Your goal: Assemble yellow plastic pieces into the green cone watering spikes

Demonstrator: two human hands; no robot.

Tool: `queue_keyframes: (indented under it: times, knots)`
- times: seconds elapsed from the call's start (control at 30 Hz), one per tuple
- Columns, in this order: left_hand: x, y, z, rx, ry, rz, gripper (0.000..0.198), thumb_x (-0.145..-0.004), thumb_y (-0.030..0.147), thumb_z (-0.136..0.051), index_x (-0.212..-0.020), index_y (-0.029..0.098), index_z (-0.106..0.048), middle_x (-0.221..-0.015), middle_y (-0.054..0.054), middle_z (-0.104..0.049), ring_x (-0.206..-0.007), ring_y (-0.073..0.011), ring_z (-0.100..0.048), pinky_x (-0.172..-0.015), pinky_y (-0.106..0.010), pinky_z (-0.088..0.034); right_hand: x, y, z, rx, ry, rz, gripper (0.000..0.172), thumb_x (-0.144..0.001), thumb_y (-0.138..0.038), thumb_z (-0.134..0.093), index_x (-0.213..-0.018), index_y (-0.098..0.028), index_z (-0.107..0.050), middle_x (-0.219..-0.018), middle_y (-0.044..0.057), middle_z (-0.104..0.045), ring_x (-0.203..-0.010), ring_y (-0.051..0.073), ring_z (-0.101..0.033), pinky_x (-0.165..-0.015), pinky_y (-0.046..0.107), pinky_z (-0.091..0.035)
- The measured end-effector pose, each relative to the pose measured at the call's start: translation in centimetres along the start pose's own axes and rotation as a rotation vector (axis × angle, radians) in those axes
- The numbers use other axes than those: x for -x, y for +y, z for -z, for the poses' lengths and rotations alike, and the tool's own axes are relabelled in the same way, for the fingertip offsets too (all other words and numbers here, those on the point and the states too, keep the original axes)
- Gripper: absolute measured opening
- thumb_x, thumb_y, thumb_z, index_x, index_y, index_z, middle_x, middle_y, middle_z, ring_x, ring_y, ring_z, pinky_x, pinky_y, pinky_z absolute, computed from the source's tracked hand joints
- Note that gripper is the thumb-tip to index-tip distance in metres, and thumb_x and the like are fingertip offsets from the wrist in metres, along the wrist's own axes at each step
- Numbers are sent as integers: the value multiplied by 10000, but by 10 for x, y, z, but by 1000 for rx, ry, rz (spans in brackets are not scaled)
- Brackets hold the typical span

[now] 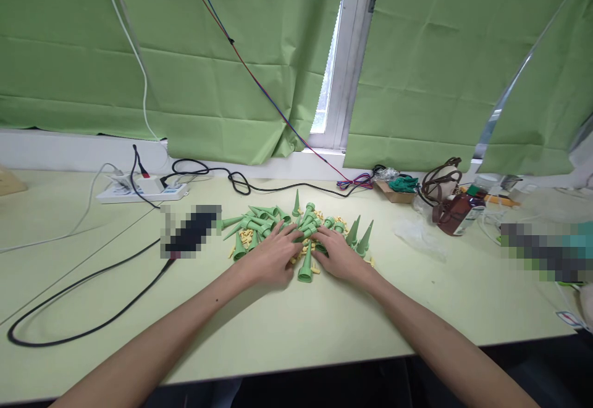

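Leaning left hand (pixel 277 252) and right hand (pixel 340 253) into a heap of green cones (pixel 306 267) and tiny yellow pieces (pixel 245 238), in the middle of the pale table (pixel 278 340). Touching the heap with bent fingers on both sides, but cannot tell about either grip, with fingertips hidden: maybe pinching a cone, maybe just resting. Could tip over the upright cones (pixel 364 241) just beside the right hand with one small bump, so tall, thin and close by. Could also send a cone rolling toward the near edge with a hard push, from lying loose on its side. Could lose yellow pieces too, so small and easy to sweep away under a palm or trap beneath a cone. With a wide swing of the left forearm (pixel 185 324), could catch the looping black cable (pixel 34 344) and tug the blurred dark thing (pixel 194 232) at its end. For writing, not much luck: can see a pale label (pixel 475 212) on the brown bottle (pixel 451 213) over at the right, but too small and slanted to read. Can spot a small white tag (pixel 569 320) at the right too, also too tiny to read. Cannot find any brand on the cones or on the white power strip (pixel 143 195)
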State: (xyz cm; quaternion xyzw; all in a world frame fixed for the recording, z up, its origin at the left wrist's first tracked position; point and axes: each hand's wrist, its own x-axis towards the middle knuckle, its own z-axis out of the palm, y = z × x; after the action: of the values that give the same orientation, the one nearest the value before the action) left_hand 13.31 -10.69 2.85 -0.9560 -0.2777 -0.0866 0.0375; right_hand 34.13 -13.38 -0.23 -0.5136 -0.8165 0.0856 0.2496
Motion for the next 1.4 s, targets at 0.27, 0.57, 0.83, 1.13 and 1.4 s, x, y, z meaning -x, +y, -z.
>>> queue_keyframes:
  times: [0.27, 0.57, 0.83, 1.13, 1.4]
  knots:
    - [0, 0, 0, 38, 28, -4, 127, -720, 76, -554, -752, 195, -586, -1230, -91, -607, -1314, -315, -451, -1198, -597, -201, 0, 1, -1, -2, 2, 2, 265, -943, -197, -557, -1202, -164, -602, -1221, 145, -585, -1225, 284, -513, -1025, 449, -402]
    - [0, -1, 0, 66, 20, 0, 117, -721, 90, -569, -768, 191, -603, -1265, -92, -594, -1408, -335, -347, -1204, -601, -193, 0, -2, 1, 0, -10, -21, 267, -943, -208, -559, -1203, -164, -603, -1231, 140, -589, -1240, 283, -508, -1067, 474, -361]
    - [-1, -2, 2, 121, 69, 22, 82, -737, 131, -566, -780, 198, -584, -1279, -72, -586, -1391, -328, -366, -1206, -574, -212, 0, -2, 0, -6, -3, -20, 273, -936, -212, -566, -1202, -165, -604, -1214, 134, -589, -1257, 276, -498, -1095, 480, -330]
    - [-6, -1, 6, 195, 222, 44, 119, -760, 140, -540, -861, 193, -571, -1154, -79, -626, -1224, -282, -505, -1096, -467, -377, 1, -4, -3, -27, 34, 11, 293, -909, -232, -599, -1195, -173, -610, -1191, 129, -592, -1238, 276, -505, -1099, 485, -326]
    - [-8, 2, 9, 235, 242, 94, 136, -783, 157, -513, -901, 188, -572, -951, -64, -625, -952, -243, -564, -821, -375, -466, -4, -10, 3, -189, 291, 70, 138, -921, -218, -587, -1051, -199, -630, -1091, 83, -659, -1055, 228, -603, -979, 401, -435]
